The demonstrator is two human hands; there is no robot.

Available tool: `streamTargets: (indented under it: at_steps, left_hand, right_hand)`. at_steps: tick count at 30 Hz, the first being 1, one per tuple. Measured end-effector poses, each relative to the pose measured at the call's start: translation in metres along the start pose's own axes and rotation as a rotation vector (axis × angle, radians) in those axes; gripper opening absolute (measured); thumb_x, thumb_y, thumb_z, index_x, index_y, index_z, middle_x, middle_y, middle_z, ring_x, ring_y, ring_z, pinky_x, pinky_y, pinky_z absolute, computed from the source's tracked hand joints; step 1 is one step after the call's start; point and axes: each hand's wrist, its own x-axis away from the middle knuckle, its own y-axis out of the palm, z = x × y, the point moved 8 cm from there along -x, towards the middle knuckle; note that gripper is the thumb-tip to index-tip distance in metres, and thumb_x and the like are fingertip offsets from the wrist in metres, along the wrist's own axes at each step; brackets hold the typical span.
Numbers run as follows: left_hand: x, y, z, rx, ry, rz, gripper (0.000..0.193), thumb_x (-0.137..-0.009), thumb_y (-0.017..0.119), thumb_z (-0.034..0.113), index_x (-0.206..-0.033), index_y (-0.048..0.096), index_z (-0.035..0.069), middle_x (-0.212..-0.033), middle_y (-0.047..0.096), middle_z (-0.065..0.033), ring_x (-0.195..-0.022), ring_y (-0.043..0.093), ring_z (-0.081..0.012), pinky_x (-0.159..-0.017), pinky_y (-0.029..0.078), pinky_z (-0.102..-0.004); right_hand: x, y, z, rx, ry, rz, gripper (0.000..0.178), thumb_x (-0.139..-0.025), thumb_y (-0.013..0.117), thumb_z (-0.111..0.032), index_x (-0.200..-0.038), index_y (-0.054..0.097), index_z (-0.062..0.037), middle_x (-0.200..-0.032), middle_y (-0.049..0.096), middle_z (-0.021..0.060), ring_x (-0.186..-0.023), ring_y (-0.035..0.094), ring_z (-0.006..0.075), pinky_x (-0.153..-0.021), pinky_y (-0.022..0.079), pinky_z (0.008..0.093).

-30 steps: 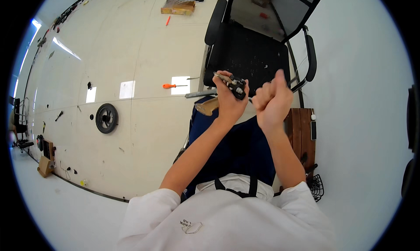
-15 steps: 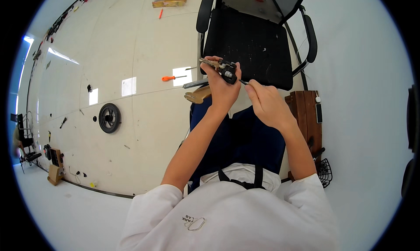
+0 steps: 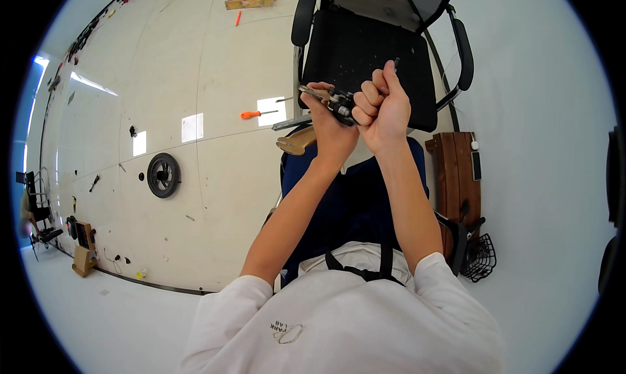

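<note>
Small dark metal part (image 3: 340, 105) — held aloft, silvery piece protruding left

A black office chair (image 3: 365, 55) stands close ahead of both raised hands, blocking forward reach. A wooden stool (image 3: 456, 172) sits to the right. Leftward lies open floor, holding an orange screwdriver (image 3: 255, 114) and a black wheel (image 3: 163, 175).

Both forearms rise from the lower edge, bare below white short sleeves, and come together in front of the chest. The left hand (image 3: 329, 123) is curled closed, its fingers wrapped round what it grips. The right hand (image 3: 383, 107) is clenched in a tight fist, knuckles toward the left hand and pressed just beside it.
</note>
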Motion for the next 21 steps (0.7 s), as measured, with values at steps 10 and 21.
streamTargets:
  at_steps: [10,21]
  left_hand:
    - [0.000,0.002,-0.007,-0.025,-0.043,-0.016,0.073,-0.070,0.075,0.005,-0.123,0.025,0.003,-0.112,0.040,-0.0112,-0.103,0.044,-0.0200,-0.092,0.037,-0.0319]
    - [-0.004,-0.002,0.002,-0.007,0.010,0.014,0.062,-0.073,0.073,0.006,-0.114,0.026,0.003,-0.105,0.039,-0.0129,-0.093,0.048,-0.0211,-0.083,0.043,-0.0327]
  right_hand:
    - [0.000,0.000,-0.006,-0.028,-0.008,-0.024,0.046,-0.103,0.040,-0.042,-0.065,0.027,-0.0174,-0.055,0.015,-0.0061,-0.045,0.011,0.0068,-0.039,0.009,0.0246]
    - [-0.006,0.003,-0.004,-0.014,-0.056,0.024,0.047,-0.102,0.041,-0.043,-0.065,0.027,-0.0175,-0.053,0.016,-0.0059,-0.044,0.011,0.0065,-0.038,0.008,0.0248]
